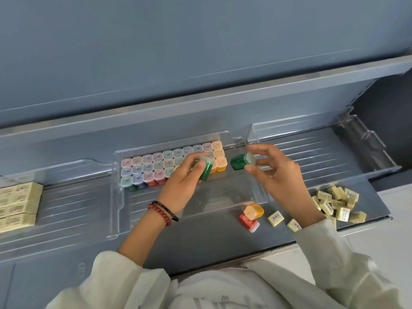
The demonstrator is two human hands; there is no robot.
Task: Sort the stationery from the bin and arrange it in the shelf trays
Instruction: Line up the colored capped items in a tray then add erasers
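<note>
A clear middle tray (118,197) on the grey shelf holds three rows of small coloured sharpeners with frosted caps (156,166). My left hand (185,181) grips a green sharpener (206,170) over the front row of that tray. My right hand (274,172) pinches a second green sharpener (239,161) by its cap, just right of the orange ones (220,163). An orange sharpener (254,211) and a red one (248,221) lie loose on the shelf in front of the tray.
A left tray (66,175) holds stacked yellow erasers (20,204). A clear tray (367,141) stands at the right. Several loose yellow erasers (334,202) lie on the shelf at the right, two more (276,218) near my right wrist. Another shelf (245,85) hangs above.
</note>
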